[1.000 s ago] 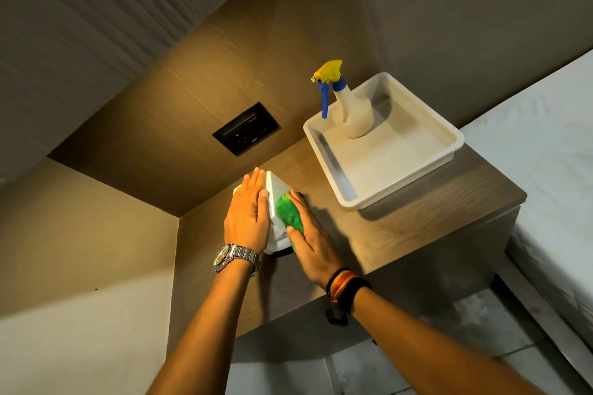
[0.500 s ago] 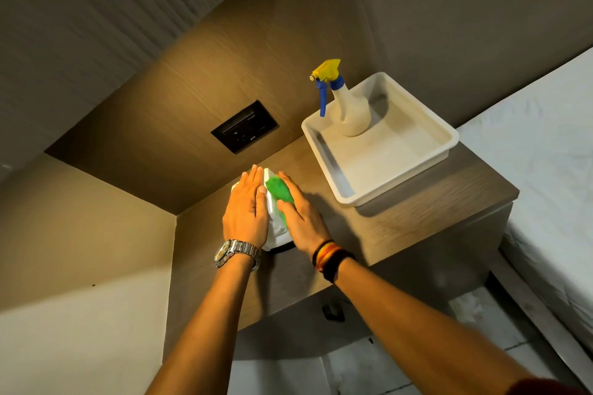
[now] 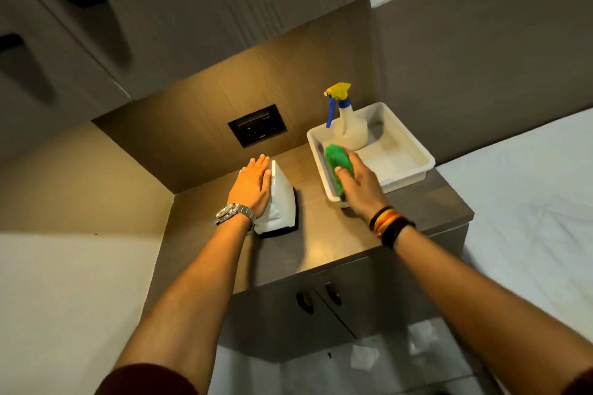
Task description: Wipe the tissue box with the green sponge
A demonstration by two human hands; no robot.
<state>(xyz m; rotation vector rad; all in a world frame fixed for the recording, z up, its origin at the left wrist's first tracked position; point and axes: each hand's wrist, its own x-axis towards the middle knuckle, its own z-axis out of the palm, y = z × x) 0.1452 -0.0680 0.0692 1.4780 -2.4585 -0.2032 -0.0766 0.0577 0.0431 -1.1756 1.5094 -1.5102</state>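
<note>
Away from the tissue box (image 3: 282, 202) goes the right hand (image 3: 359, 183), which was rubbing it a moment ago and now sits over the near corner of the white tray (image 3: 417, 167) on the wooden counter (image 3: 324, 234). A spray bottle (image 3: 348, 125) stands in that tray. The left hand (image 3: 252, 184) lies flat with fingers spread on the box's left side, and the right hand's fingers curl around the green sponge (image 3: 337, 160).
</note>
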